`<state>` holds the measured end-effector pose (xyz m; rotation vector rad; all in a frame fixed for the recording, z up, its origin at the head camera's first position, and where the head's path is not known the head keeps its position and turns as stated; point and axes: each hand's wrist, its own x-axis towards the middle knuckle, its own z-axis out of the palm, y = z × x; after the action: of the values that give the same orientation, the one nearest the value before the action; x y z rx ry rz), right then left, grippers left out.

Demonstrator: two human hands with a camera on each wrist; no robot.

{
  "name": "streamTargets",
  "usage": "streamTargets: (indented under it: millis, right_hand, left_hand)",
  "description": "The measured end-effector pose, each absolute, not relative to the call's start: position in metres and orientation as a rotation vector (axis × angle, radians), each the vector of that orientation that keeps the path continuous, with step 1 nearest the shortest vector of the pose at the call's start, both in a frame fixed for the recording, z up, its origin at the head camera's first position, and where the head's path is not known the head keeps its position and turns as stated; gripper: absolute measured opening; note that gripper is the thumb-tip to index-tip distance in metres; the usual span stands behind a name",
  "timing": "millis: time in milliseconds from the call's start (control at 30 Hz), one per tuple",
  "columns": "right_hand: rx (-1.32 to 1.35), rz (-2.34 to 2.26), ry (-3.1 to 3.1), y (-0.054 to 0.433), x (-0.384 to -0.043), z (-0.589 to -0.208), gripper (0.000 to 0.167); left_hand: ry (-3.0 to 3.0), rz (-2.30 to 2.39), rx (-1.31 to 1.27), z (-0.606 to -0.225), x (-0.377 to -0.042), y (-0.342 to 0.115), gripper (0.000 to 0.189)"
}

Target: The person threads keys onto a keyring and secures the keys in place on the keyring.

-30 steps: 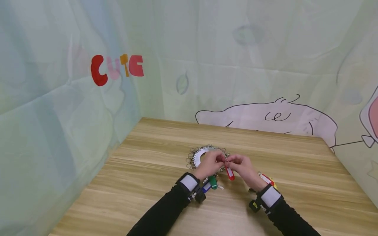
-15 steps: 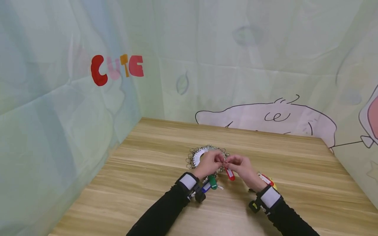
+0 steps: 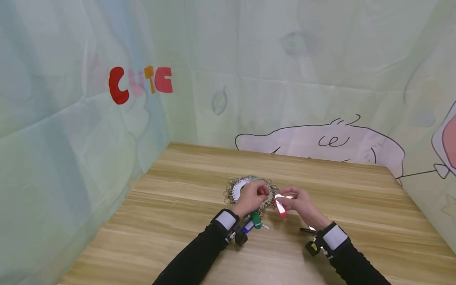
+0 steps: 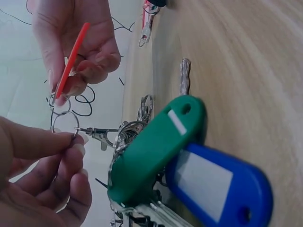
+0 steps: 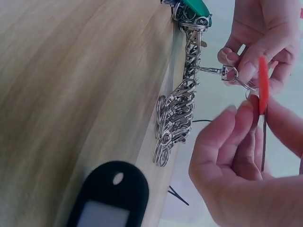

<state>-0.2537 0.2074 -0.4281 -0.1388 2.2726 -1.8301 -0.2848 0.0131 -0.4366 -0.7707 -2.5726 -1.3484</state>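
Note:
In the head view my left hand [image 3: 252,196] reaches over a silver disc [image 3: 238,189] edged with metal clips. Its thumb and fingers pinch a split ring [image 4: 65,123], which hangs on a swivel clip [image 4: 99,132] running to the disc. My right hand [image 3: 301,204], just to the right, pinches a red key tag [image 5: 263,85], seen edge-on in both wrist views. The tag's small ring lies right at the split ring. A thin metal strip [image 5: 264,142] shows edge-on among the right fingers.
Near the left wrist lie a green key tag [image 4: 156,142], a blue key tag [image 4: 203,182] and a key [image 4: 185,78]. Close to the right wrist is a black key tag [image 5: 111,194]. Printed cloth walls [image 3: 285,79] border the wooden table [image 3: 199,166].
My right hand has shifted slightly right and turned, tilting the red key tag so its label catches the light. The left hand stays nearly still. The right wrist now covers most of the tags beside it.

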Motion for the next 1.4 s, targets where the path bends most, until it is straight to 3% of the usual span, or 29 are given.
streamTargets:
  millis: [867, 1200, 1400]
  right_hand:
    - [-0.092, -1.891, 2.339, 0.206, -0.257, -0.430, 0.033]
    - [-0.344, -1.568, 2.473, 0.207, -0.256, -0.430, 0.024]
    - [-0.454, -1.544, 2.454, 0.211, -0.257, -0.431, 0.026]
  left_hand:
    - [-2.591, -1.331, -0.788, -0.435, -0.284, 0.012, 0.008]
    - [-2.697, -1.077, -0.999, -0.424, -0.282, 0.011, 0.018]
    - [-2.763, -0.651, -1.081, -0.422, -0.282, 0.007, 0.018]
